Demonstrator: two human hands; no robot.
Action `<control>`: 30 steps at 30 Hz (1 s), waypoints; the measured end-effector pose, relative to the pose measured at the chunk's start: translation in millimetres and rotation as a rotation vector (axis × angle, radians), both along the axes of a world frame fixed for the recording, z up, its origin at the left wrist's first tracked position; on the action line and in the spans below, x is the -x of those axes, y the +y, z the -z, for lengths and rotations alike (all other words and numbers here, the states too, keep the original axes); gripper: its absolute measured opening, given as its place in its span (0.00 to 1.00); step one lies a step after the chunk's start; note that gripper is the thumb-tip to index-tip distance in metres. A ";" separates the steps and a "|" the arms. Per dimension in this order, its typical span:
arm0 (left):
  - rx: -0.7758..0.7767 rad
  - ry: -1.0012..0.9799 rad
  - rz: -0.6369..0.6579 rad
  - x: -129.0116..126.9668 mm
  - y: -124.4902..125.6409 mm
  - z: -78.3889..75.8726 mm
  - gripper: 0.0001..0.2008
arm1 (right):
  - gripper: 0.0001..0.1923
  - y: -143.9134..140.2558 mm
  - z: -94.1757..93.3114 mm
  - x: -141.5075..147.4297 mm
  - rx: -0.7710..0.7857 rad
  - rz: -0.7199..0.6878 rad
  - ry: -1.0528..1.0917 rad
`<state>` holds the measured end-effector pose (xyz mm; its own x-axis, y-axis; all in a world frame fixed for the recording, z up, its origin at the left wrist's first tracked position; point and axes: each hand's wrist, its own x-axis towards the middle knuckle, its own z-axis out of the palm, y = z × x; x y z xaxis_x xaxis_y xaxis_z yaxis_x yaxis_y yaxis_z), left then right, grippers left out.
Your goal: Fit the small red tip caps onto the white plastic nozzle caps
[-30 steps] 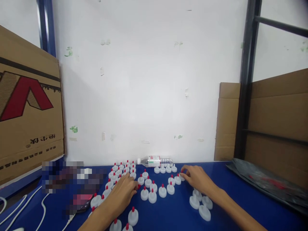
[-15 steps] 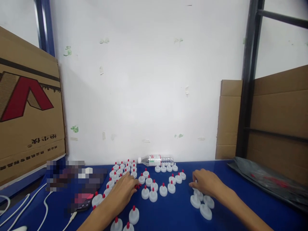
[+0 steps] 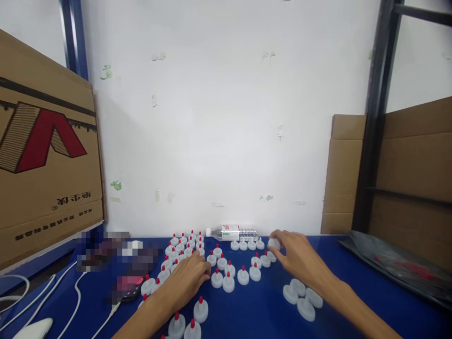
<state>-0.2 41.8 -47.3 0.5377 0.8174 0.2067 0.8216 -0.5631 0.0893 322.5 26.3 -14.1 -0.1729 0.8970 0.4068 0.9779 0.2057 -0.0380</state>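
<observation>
White cap (image 3: 274, 244) pinched between thumb and fingers of right hand (image 3: 297, 253), near bottle (image 3: 231, 232). Left hand (image 3: 192, 273) well apart, beside red-tipped caps (image 3: 216, 280); can't tell its grip. Light, level rim hold seems wise.

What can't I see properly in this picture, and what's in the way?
In the head view:
What is under the left hand: the hand itself hides it.
Part of the held cap: the right hand covers it.
The dark things at the left: blurred by square blocks.
Small print on the bottle: too small to read.
The white thing at the bottom left: cut off by the bottom edge.
</observation>
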 end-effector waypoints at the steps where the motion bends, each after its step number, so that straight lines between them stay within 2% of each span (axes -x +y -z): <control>1: -0.007 -0.005 0.005 0.2 -1.4 -1.9 0.08 | 0.12 -1.5 1.1 4.9 -0.049 -0.063 0.016; 5: -0.089 -0.091 0.019 2.0 -6.9 -9.8 0.07 | 0.13 -10.4 8.3 22.4 -0.200 -0.359 0.102; 11: -0.215 -0.249 0.131 -7.3 -16.1 -8.2 0.05 | 0.15 -21.7 23.0 42.4 -0.165 -0.576 0.157; 15: -0.265 -0.334 0.268 -20.6 -25.5 -1.2 0.05 | 0.23 -25.1 35.9 51.0 -0.211 -0.616 0.201; 19: -0.336 -0.340 0.374 -29.4 -32.0 1.9 0.05 | 0.24 -29.4 39.5 54.6 -0.246 -0.647 0.207; 24: -0.376 -0.333 0.379 -32.1 -33.0 0.7 0.09 | 0.23 -33.2 38.1 55.1 -0.271 -0.683 0.238; 30: -0.394 -0.366 0.374 -34.1 -29.4 4.2 0.11 | 0.18 -35.1 41.8 60.5 -0.339 -0.698 0.384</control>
<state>33.9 12.5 -51.5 0.6092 0.4143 0.6762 0.5196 -0.8527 0.0543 261.9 -8.7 -56.0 -0.4345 0.4566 0.7764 0.5561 0.8140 -0.1675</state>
